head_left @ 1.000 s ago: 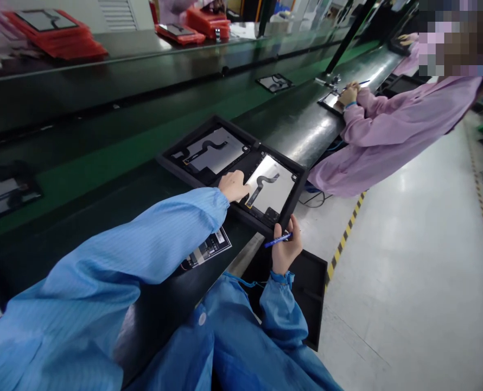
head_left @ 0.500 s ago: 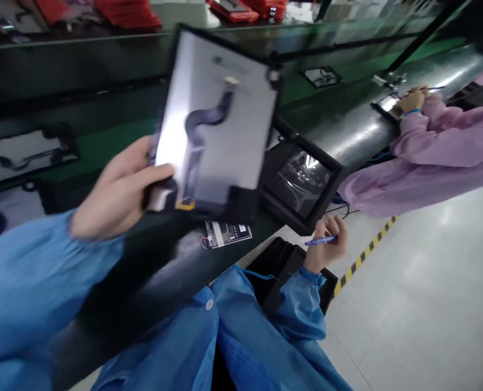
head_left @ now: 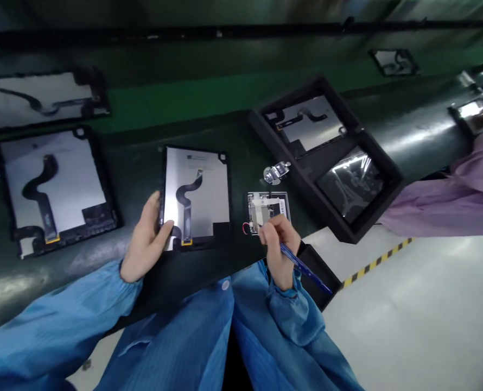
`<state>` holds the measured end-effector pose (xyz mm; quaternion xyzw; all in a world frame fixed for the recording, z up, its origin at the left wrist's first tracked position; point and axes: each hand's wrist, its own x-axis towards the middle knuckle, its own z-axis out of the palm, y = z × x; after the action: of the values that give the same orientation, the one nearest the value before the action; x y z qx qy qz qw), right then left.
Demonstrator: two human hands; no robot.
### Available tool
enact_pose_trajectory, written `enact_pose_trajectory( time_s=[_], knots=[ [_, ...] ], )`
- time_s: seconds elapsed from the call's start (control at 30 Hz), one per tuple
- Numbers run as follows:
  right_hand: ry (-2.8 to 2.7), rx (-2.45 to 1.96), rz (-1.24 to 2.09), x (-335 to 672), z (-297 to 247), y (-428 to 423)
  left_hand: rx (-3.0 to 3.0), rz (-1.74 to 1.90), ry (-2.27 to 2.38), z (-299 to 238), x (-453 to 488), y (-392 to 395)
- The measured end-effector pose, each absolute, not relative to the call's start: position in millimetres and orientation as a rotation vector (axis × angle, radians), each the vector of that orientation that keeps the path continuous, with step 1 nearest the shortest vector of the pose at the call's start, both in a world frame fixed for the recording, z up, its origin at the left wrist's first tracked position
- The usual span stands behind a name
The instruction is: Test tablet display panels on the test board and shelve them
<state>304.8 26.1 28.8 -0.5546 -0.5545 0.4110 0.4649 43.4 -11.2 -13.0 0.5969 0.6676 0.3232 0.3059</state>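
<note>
My left hand (head_left: 143, 241) grips the left edge of a display panel (head_left: 207, 201), thumb on its face and fingers at its side. The panel lies face-down-looking, silvery side up, with a black curved flex cable (head_left: 187, 209) on it. In my right hand (head_left: 280, 247) is a slim blue pen-like tool (head_left: 306, 270); whether it is a pen or tweezers I cannot tell. That hand is over the lower edge of a small circuit board (head_left: 284, 202) with white tape and red wire, which partly hides behind my fingers.
Two more panels (head_left: 68, 182) lie at the left. On the right, a black foam tray (head_left: 302, 165) holds a panel and a dark glossy sheet. A crumpled silvery piece (head_left: 277, 172) lies beside it. A co-worker's pink sleeve (head_left: 449, 201) shows at far right.
The panel has come down from mid-air to the bench in my left hand. My right hand has moved left to the circuit board with the blue tool. The view has turned left and downward.
</note>
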Motion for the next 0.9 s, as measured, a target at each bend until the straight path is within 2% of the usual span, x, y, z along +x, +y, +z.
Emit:
enact_pose_trajectory(
  time_s=[0.17,0.43,0.73,0.9],
  knots=[
    [-1.563,-1.344,1.29,248.1,20.5,24.9,1.912,0.828,1.768,-16.8,39.9,-21.7],
    [-1.909,-1.29,0.919,220.4,-5.0,28.9,1.967,0.796,1.71,-19.9,41.4,-21.4],
    [-2.037,-1.315,0.806,216.7,-3.8,27.3,2.013,0.878,1.681,-22.1,41.3,-21.5],
    [-1.895,-1.324,0.862,221.4,-4.2,27.6,2.043,0.885,1.684,-21.2,41.1,-21.3]
  ],
)
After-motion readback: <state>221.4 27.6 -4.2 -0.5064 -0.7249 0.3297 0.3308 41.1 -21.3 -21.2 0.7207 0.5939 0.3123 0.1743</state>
